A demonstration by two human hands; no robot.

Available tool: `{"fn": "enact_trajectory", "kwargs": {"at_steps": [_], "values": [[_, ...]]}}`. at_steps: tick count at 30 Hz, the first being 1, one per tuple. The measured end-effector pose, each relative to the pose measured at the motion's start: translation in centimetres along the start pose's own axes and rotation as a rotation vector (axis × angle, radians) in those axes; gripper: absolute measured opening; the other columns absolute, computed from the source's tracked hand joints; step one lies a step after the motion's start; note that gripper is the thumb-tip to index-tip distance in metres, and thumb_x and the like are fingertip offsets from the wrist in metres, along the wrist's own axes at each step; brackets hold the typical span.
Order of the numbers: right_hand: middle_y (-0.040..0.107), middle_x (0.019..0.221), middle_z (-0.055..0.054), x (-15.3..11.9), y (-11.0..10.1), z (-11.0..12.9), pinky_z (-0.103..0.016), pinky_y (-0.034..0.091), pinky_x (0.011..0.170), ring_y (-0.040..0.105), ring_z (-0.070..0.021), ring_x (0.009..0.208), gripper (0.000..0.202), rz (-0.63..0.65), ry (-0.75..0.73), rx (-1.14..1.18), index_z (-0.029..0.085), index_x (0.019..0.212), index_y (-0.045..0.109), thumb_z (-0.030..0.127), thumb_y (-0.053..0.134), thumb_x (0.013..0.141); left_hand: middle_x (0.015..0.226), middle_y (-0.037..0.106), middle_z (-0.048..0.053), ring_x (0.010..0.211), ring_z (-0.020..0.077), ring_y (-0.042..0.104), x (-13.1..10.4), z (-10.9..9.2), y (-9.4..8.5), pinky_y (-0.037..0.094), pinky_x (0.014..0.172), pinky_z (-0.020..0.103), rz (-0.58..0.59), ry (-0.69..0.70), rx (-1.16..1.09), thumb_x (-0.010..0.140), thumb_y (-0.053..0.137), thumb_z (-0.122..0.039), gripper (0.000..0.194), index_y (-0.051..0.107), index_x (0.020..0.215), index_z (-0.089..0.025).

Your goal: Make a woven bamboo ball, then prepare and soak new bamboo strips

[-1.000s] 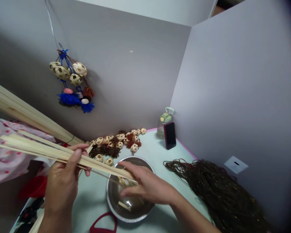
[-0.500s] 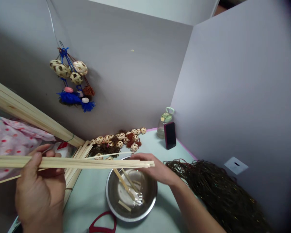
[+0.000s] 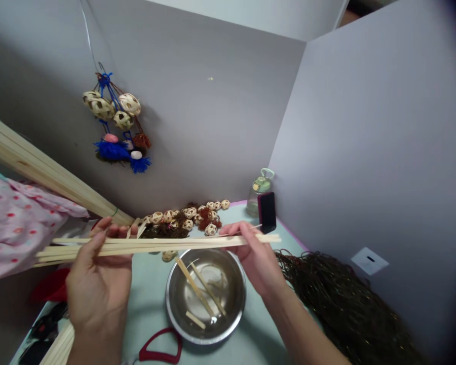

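A bundle of thin, pale bamboo strips (image 3: 190, 244) lies level across both my hands, above the table. My left hand (image 3: 101, 274) grips the bundle near its left part, thumb over the top. Closer to the right end, my right hand (image 3: 256, 253) pinches the strips between thumb and fingers. Below them stands a round metal bowl (image 3: 233, 324) with water and several short strips (image 3: 197, 289) in it. Red-handled scissors (image 3: 161, 350) lie at the bowl's lower left, their blades mostly out of sight.
Small woven balls (image 3: 188, 213) with tassels line the wall; more balls (image 3: 123, 120) hang above. A bottle (image 3: 254, 200) and phone (image 3: 267, 212) stand at the back. Dark cord (image 3: 338, 304) is heaped at right. Long strips (image 3: 53, 172) and a spotted cloth (image 3: 15, 223) are at left.
The bundle has moved right with my left hand. My right hand has risen from behind the strips, at the bowl's rim, and now grips their right part.
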State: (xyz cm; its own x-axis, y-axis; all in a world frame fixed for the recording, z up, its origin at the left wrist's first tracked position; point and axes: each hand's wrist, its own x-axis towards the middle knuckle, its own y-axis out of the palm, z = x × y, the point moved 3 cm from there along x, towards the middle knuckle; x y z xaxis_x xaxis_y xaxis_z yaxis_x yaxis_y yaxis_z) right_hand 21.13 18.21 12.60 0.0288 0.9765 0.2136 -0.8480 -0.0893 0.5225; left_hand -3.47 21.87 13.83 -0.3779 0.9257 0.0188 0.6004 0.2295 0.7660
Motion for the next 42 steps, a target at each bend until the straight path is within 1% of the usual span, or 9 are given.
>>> {"fn": "enact_trajectory", "kwargs": {"at_steps": [2, 6, 10, 13, 16, 18, 25, 35, 42], "values": [[0.065, 0.081, -0.002, 0.7, -1.3, 0.8, -0.023, 0.049, 0.066, 0.058, -0.0124, 0.070, 0.031, -0.033, -0.025, -0.021, 0.018, 0.073, 0.063, 0.043, 0.061, 0.092, 0.067, 0.056, -0.003, 0.065, 0.0085, 0.055, 0.4, -0.5, -0.4, 0.057, 0.075, 0.022, 0.012, 0.040, -0.043, 0.082, 0.062, -0.012, 0.011, 0.070, 0.088, -0.011], [0.062, 0.074, -0.002, 1.4, -3.2, 2.4, -0.024, 0.046, 0.062, 0.054, -0.0134, 0.066, 0.035, -0.007, -0.040, -0.346, 0.018, 0.073, 0.062, 0.045, 0.058, 0.093, 0.053, 0.040, -0.008, 0.047, 0.0065, 0.036, 0.5, -0.2, -0.2, 0.044, 0.049, 0.014, 0.232, 0.022, 0.058, 0.084, 0.060, -0.014, 0.009, 0.067, 0.088, -0.011], [0.058, 0.071, 0.000, 0.9, -3.6, 2.9, -0.025, 0.042, 0.063, 0.052, -0.0136, 0.066, 0.034, 0.112, -0.024, -0.869, 0.018, 0.074, 0.064, 0.039, 0.051, 0.098, 0.058, 0.049, -0.006, 0.056, 0.0116, 0.050, 0.1, 1.8, 0.1, 0.050, 0.062, 0.022, 0.449, 0.010, 0.588, 0.089, 0.062, -0.030, 0.014, 0.066, 0.097, -0.020], [0.058, 0.076, 0.000, 0.3, -3.2, 1.9, -0.025, 0.039, 0.065, 0.052, -0.0134, 0.069, 0.031, 0.247, -0.004, -1.175, 0.019, 0.077, 0.063, 0.033, 0.047, 0.100, 0.067, 0.059, -0.003, 0.068, 0.0171, 0.059, -0.4, 4.2, 0.0, 0.047, 0.066, 0.026, 0.667, -0.075, 1.033, 0.092, 0.055, -0.042, 0.024, 0.065, 0.103, -0.023], [0.063, 0.082, -0.002, -0.4, -2.4, -0.2, -0.026, 0.035, 0.064, 0.055, -0.0141, 0.072, 0.027, 0.452, 0.029, -1.453, 0.018, 0.080, 0.063, 0.029, 0.049, 0.099, 0.077, 0.065, -0.001, 0.075, 0.0196, 0.060, -1.3, 6.7, -0.1, 0.043, 0.069, 0.028, 0.934, -0.128, 1.307, 0.093, 0.051, -0.039, 0.022, 0.065, 0.098, -0.023], [0.065, 0.084, -0.003, -0.7, -2.0, -1.6, -0.026, 0.033, 0.062, 0.058, -0.0154, 0.071, 0.024, 0.557, 0.053, -1.583, 0.018, 0.080, 0.063, 0.027, 0.051, 0.098, 0.083, 0.068, 0.000, 0.079, 0.0202, 0.060, -2.1, 8.0, 0.1, 0.042, 0.072, 0.029, 1.044, -0.124, 1.370, 0.092, 0.051, -0.033, 0.018, 0.065, 0.094, -0.022], [0.071, 0.088, -0.006, -0.7, -1.8, -3.0, -0.027, 0.033, 0.061, 0.065, -0.0193, 0.077, 0.025, 0.574, 0.032, -1.706, 0.018, 0.091, 0.066, 0.027, 0.045, 0.101, 0.092, 0.071, 0.001, 0.086, 0.0201, 0.063, -4.0, 10.0, 1.3, 0.043, 0.077, 0.028, 1.119, -0.126, 1.336, 0.092, 0.050, -0.028, 0.016, 0.065, 0.092, -0.023], [0.071, 0.088, -0.007, -0.7, -1.9, -3.4, -0.028, 0.033, 0.062, 0.066, -0.0200, 0.076, 0.024, 0.570, -0.004, -1.730, 0.018, 0.093, 0.066, 0.025, 0.044, 0.100, 0.090, 0.071, 0.001, 0.085, 0.0205, 0.062, -3.9, 10.7, 1.2, 0.043, 0.077, 0.030, 1.109, -0.140, 1.317, 0.092, 0.049, -0.027, 0.015, 0.063, 0.089, -0.022], [0.069, 0.089, -0.004, -0.4, -2.6, -1.7, -0.026, 0.036, 0.064, 0.062, -0.0163, 0.074, 0.015, 0.506, 0.075, -1.603, 0.019, 0.089, 0.069, 0.028, 0.058, 0.094, 0.081, 0.066, -0.001, 0.075, 0.0179, 0.059, -3.7, 8.8, 1.3, 0.042, 0.071, 0.028, 1.153, -0.193, 1.286, 0.096, 0.047, -0.034, 0.021, 0.065, 0.094, -0.022]]}}
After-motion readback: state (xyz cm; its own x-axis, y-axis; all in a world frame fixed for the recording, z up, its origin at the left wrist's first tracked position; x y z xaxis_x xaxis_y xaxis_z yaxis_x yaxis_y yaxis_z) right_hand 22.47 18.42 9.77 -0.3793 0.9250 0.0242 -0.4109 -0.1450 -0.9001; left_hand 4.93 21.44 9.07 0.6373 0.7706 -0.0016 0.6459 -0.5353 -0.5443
